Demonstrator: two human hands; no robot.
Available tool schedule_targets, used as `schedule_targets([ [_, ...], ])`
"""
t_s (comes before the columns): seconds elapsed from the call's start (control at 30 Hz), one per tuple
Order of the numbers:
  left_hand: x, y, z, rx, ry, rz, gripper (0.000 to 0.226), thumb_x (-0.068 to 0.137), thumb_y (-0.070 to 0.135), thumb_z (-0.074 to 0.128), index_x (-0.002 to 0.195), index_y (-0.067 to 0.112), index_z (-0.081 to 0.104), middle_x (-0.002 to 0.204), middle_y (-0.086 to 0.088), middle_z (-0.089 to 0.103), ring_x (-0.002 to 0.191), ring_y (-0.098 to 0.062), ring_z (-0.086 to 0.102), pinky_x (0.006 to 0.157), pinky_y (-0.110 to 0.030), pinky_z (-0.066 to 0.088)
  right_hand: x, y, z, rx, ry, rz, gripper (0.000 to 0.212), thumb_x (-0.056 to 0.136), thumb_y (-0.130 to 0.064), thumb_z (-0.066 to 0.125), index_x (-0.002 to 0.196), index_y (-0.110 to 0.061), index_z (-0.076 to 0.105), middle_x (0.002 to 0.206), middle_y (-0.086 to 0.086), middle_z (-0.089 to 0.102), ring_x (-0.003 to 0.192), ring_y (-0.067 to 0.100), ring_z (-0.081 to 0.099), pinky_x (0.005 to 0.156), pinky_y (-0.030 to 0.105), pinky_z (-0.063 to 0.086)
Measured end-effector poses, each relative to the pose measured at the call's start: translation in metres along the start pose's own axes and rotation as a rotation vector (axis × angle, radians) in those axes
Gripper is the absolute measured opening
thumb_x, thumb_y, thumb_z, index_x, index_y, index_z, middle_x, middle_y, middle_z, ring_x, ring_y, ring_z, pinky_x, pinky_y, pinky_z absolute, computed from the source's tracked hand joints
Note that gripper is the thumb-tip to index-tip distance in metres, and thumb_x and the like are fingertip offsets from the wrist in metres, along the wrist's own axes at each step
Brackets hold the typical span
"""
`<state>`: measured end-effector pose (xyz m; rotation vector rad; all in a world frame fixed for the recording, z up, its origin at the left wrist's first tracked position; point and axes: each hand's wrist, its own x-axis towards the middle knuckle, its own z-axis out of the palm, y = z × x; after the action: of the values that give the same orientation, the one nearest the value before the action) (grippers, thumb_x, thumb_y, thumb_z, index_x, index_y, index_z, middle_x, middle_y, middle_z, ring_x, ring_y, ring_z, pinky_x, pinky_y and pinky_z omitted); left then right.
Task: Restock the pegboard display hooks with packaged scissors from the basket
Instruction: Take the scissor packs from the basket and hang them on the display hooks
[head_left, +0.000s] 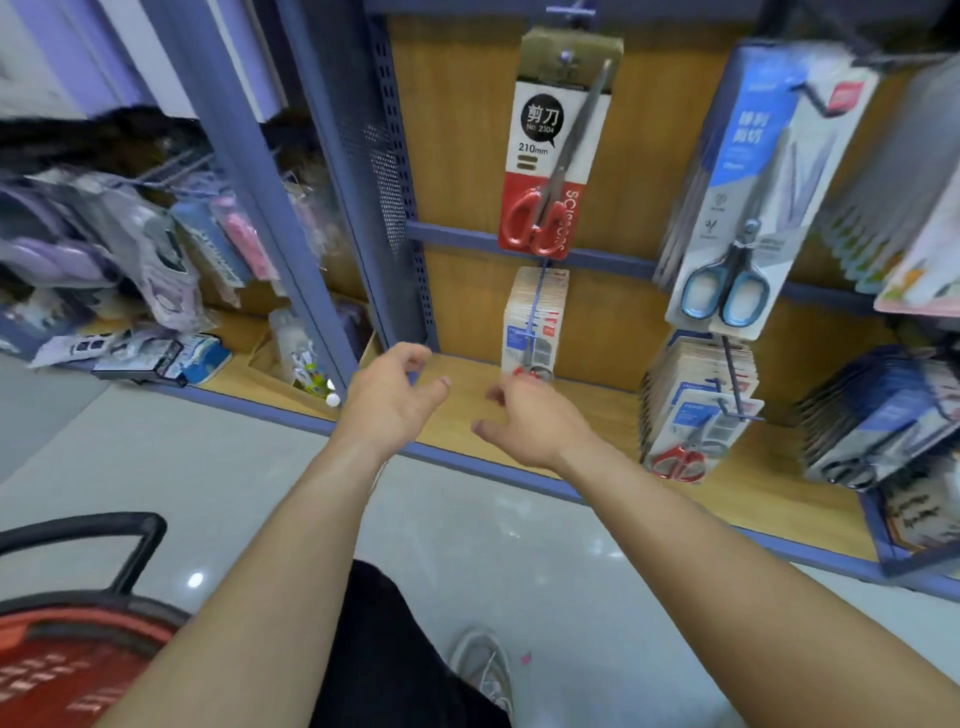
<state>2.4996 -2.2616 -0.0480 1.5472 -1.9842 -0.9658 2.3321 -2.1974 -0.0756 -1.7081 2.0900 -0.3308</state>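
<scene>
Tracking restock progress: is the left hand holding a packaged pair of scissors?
No, the left hand is empty, fingers loosely curled, before the blue-edged wooden shelf.

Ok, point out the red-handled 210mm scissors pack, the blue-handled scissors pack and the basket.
red-handled 210mm scissors pack (540, 151): head view, white label by the 210mm print.
blue-handled scissors pack (761, 195): head view, middle of its card.
basket (93, 631): head view, red rim at lower left.

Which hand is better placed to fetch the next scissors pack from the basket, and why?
Probably left. Both hands are empty, but the red basket lies at the lower left, nearer the left hand; the right hand would have to cross the body.
</scene>
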Motion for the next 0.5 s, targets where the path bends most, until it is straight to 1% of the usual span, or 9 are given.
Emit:
schedule_targets([
  [0.07, -0.016, -0.007, -0.037, -0.027, 0.073, 0.025, 0.046, 0.093, 0.034, 0.074, 0.136, 0.022, 0.061, 0.134, 0.002, 0.065, 0.127, -0.019, 0.059, 0.110, -0.043, 0.046, -0.010, -0.040, -0.017, -0.068, 0.027, -0.089, 0.051, 0.095, -0.044, 0.064, 0.138, -0.019, 0.054, 0.138, 0.008, 0.057, 0.125, 0.029, 0.056, 0.098, 0.041, 0.049],
  [0.1, -0.028, -0.012, -0.059, -0.016, 0.115, 0.037, 0.046, 0.093, 0.032, 0.074, 0.135, 0.021, 0.062, 0.133, 0.001, 0.065, 0.126, -0.018, 0.059, 0.109, -0.041, 0.046, -0.014, -0.060, -0.022, -0.084, 0.041, -0.122, 0.050, 0.095, -0.045, 0.064, 0.137, -0.020, 0.054, 0.137, 0.007, 0.055, 0.124, 0.031, 0.056, 0.096, 0.043, 0.049],
  [0.17, -0.059, -0.031, -0.108, 0.041, 0.189, 0.036, 0.042, 0.093, 0.028, 0.075, 0.133, 0.020, 0.064, 0.131, 0.003, 0.066, 0.123, -0.013, 0.059, 0.103, -0.031, 0.045, -0.022, -0.102, -0.026, -0.092, 0.052, -0.193, 0.048, 0.096, -0.045, 0.063, 0.134, -0.019, 0.053, 0.134, 0.008, 0.053, 0.122, 0.032, 0.055, 0.096, 0.045, 0.050],
  [0.2, -0.079, -0.045, -0.131, 0.078, 0.217, 0.017, 0.041, 0.093, 0.027, 0.074, 0.132, 0.020, 0.064, 0.130, 0.004, 0.066, 0.121, -0.011, 0.059, 0.099, -0.029, 0.045, -0.027, -0.124, -0.025, -0.093, 0.045, -0.231, 0.047, 0.096, -0.045, 0.063, 0.134, -0.018, 0.053, 0.133, 0.008, 0.052, 0.121, 0.033, 0.054, 0.096, 0.045, 0.050],
  [0.3, -0.149, -0.098, -0.191, 0.167, 0.275, -0.079, 0.039, 0.093, 0.028, 0.074, 0.130, 0.020, 0.065, 0.128, 0.001, 0.068, 0.119, -0.020, 0.063, 0.096, -0.038, 0.051, -0.048, -0.190, -0.010, -0.109, 0.018, -0.365, 0.053, 0.097, -0.046, 0.061, 0.139, -0.017, 0.049, 0.137, 0.009, 0.049, 0.123, 0.034, 0.054, 0.096, 0.046, 0.050],
  [0.4, -0.225, -0.160, -0.227, 0.188, 0.326, -0.195, 0.036, 0.090, 0.023, 0.077, 0.124, 0.016, 0.068, 0.117, -0.001, 0.071, 0.106, -0.023, 0.068, 0.095, -0.036, 0.049, -0.078, -0.252, 0.023, -0.128, -0.053, -0.509, 0.057, 0.097, -0.047, 0.061, 0.143, -0.017, 0.048, 0.140, 0.009, 0.048, 0.127, 0.033, 0.051, 0.096, 0.041, 0.046],
  [0.5, -0.294, -0.224, -0.239, 0.196, 0.333, -0.338, 0.036, 0.089, 0.022, 0.078, 0.123, 0.013, 0.069, 0.118, -0.003, 0.073, 0.104, -0.020, 0.067, 0.092, -0.029, 0.046, -0.105, -0.301, 0.072, -0.158, -0.161, -0.627, 0.056, 0.097, -0.049, 0.062, 0.140, -0.015, 0.050, 0.137, 0.012, 0.049, 0.124, 0.034, 0.052, 0.096, 0.040, 0.046],
])
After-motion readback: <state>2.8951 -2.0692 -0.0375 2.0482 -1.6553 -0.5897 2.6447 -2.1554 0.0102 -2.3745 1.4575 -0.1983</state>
